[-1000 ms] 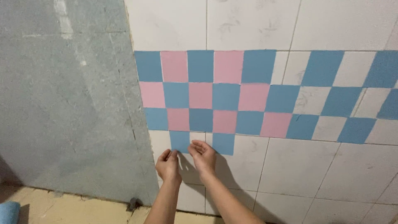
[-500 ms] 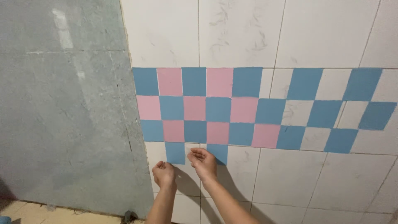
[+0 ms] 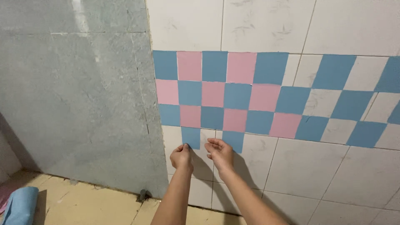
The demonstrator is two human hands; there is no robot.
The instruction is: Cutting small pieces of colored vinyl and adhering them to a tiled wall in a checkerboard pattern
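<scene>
Both hands press low on the white tiled wall (image 3: 333,166), under the pink-and-blue checkerboard. The left hand (image 3: 182,156) pinches the bottom edge of a blue square sticker (image 3: 191,136); the right hand (image 3: 221,153) rests curled beside another blue square (image 3: 234,140), fingers holding nothing.

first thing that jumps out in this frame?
The blue and pink checkerboard band of squares stuck across the white tiled wall, turning to blue-only squares toward the right. Just below it, at centre, the left hand pinches the bottom edge of a lone blue square, with the right hand beside it next to another blue square. A bare grey panel fills the left side.
</scene>
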